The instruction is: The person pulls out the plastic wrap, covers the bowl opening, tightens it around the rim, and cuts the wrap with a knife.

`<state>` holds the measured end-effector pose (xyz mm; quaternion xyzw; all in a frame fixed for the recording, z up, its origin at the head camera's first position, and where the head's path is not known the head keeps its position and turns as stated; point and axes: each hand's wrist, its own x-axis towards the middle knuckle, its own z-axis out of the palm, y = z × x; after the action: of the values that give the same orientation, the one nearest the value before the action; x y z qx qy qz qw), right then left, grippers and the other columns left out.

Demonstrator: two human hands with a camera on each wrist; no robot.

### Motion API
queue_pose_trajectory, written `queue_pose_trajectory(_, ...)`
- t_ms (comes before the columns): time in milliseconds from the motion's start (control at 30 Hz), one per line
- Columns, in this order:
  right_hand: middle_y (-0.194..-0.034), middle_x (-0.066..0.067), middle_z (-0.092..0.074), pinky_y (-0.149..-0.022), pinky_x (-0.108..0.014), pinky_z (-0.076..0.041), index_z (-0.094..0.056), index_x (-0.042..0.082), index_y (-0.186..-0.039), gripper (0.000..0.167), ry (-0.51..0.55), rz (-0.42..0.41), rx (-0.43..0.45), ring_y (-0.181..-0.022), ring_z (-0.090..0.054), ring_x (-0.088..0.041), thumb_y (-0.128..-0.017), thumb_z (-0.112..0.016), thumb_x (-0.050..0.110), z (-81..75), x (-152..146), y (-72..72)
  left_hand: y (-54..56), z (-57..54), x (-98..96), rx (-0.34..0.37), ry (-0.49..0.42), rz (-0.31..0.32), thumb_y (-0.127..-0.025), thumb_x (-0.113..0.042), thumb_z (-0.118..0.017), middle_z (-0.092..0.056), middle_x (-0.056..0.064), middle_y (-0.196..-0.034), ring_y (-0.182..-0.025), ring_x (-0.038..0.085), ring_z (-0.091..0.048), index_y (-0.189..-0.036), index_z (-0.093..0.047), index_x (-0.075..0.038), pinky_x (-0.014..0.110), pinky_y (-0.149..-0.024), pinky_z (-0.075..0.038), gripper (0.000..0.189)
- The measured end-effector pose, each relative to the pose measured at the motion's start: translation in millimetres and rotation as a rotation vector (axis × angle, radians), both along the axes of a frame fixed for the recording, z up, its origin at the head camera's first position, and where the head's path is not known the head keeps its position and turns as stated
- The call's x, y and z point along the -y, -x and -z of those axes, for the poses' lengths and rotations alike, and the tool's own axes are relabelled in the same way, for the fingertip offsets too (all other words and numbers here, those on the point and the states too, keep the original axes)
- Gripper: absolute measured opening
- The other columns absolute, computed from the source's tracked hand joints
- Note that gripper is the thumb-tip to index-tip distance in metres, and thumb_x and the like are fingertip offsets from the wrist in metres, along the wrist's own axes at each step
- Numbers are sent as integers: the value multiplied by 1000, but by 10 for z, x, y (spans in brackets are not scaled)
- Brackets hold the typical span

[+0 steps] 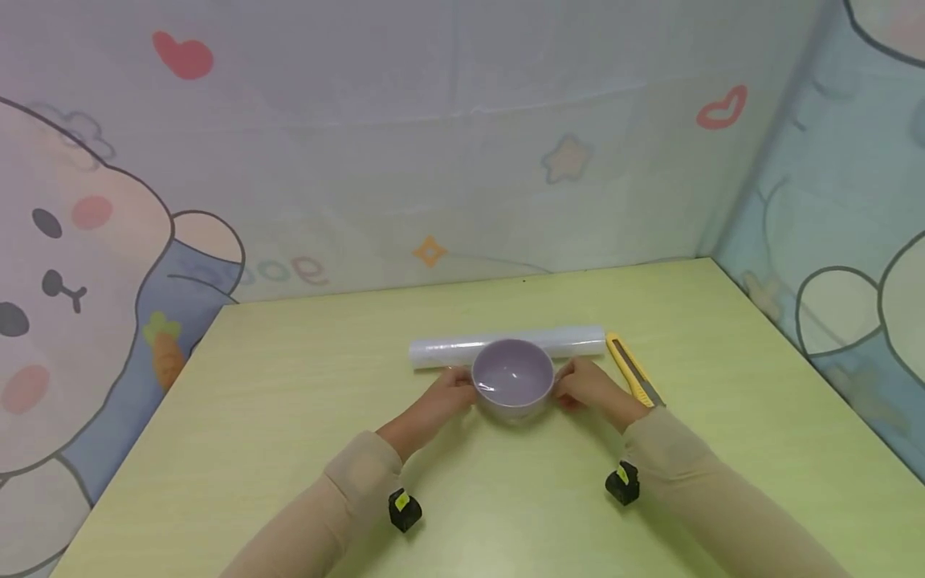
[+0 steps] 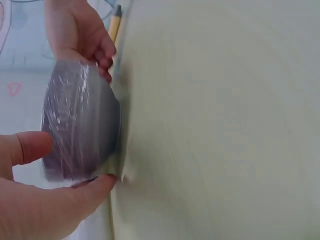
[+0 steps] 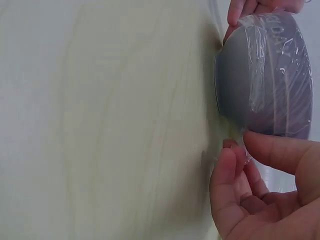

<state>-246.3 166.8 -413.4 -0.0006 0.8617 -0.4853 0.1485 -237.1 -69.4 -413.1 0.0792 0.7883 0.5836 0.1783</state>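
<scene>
A lilac bowl [image 1: 513,376] stands upright on the table, with clear plastic film [image 3: 287,75] wrinkled over its rim and down its sides. My left hand [image 1: 444,399] holds its left side. In the left wrist view the thumb [image 2: 36,146] lies by the rim, and a finger reaches toward the base. My right hand [image 1: 587,385] is at the opposite side. In the right wrist view its thumb [image 3: 270,150] touches the bowl's wall, while the other fingers curl close below, a bit of clear film at their tips.
A roll of clear film [image 1: 571,341] lies across the table right behind the bowl. To the right, a yellow utility knife [image 1: 631,365] lies close to the right hand and forearm. Printed cloth [image 1: 376,160] hangs along the table's back edge.
</scene>
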Motion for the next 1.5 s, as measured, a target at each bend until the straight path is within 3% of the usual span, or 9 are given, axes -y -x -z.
queue_pose_trajectory(167,-79,-11,-61,-59,-23,-49,-60,-12,-90,22,0,44,-26,-64,-54,-12,-70,-55,-4,43,35,-9,-34,-24,-77,150,-85,-130,-71,-14,-67,-30,23,-137,-112,29,-50,-133,-16,3,38,-99,-40,82)
queue_pose_trajectory(300,-88,-18,-63,-61,-24,-52,-59,-14,-91,21,31,61,-27,-65,-58,-12,-71,-53,-8,90,68,-19,-67,-2,-92,191,-83,-168,-69,-15,-69,-16,25,-139,-115,33,-48,-137,-9,5,42,-103,-36,93)
queue_pose_trajectory(500,-80,-13,-64,-59,-22,-50,-56,-11,-91,21,21,92,-32,-58,-58,-10,-72,-51,-4,56,105,-64,-112,6,-133,132,-92,-48,-69,-12,-72,-22,23,-144,-131,36,-30,-138,-20,3,50,-108,-27,88)
queue_pose_trajectory(567,-82,-13,-63,-60,-23,-50,-54,-9,-94,25,25,103,-25,-61,-58,-11,-70,-52,-3,20,112,-78,-108,26,-172,107,-107,-36,-66,-6,-75,-25,22,-144,-134,37,-27,-139,-15,0,50,-110,-21,95)
queue_pose_trajectory(733,-88,-13,-54,-64,-23,-51,-44,-7,-95,28,131,89,20,-66,-57,-13,-68,-53,-4,-40,132,-139,-121,123,-267,-19,-41,-81,-59,-5,-83,-30,20,-136,-127,34,-33,-137,-17,0,48,-111,-20,103)
queue_pose_trajectory(900,-83,-5,-46,-63,-20,-50,-41,1,-82,15,251,97,47,-67,-53,-11,-71,-51,-3,-52,116,-188,-155,176,-333,-154,71,-138,-54,-12,-87,-39,21,-130,-121,35,-41,-136,-23,2,49,-106,-30,105)
queue_pose_trajectory(1133,-66,1,-45,-55,-20,-45,-41,7,-69,12,270,102,40,-57,-48,-9,-69,-41,-5,-41,123,-206,-189,178,-369,-313,91,-139,-50,-11,-88,-45,21,-126,-116,34,-46,-134,-32,2,48,-103,-33,101)
queue_pose_trajectory(1300,-54,5,-41,-56,-21,-45,-37,11,-59,18,312,99,84,-54,-44,-9,-67,-39,-5,-51,128,-226,-191,185,-375,-319,126,-148,-51,-13,-88,-42,22,-127,-117,35,-45,-134,-28,3,48,-103,-33,104)
queue_pose_trajectory(1500,-63,6,-46,-65,-23,-45,-42,14,-61,20,367,48,135,-66,-47,-9,-71,-42,-4,-14,107,-233,-227,158,-392,-213,148,-194,-53,-16,-88,-43,27,-128,-120,38,-44,-136,-17,4,50,-103,-33,111)
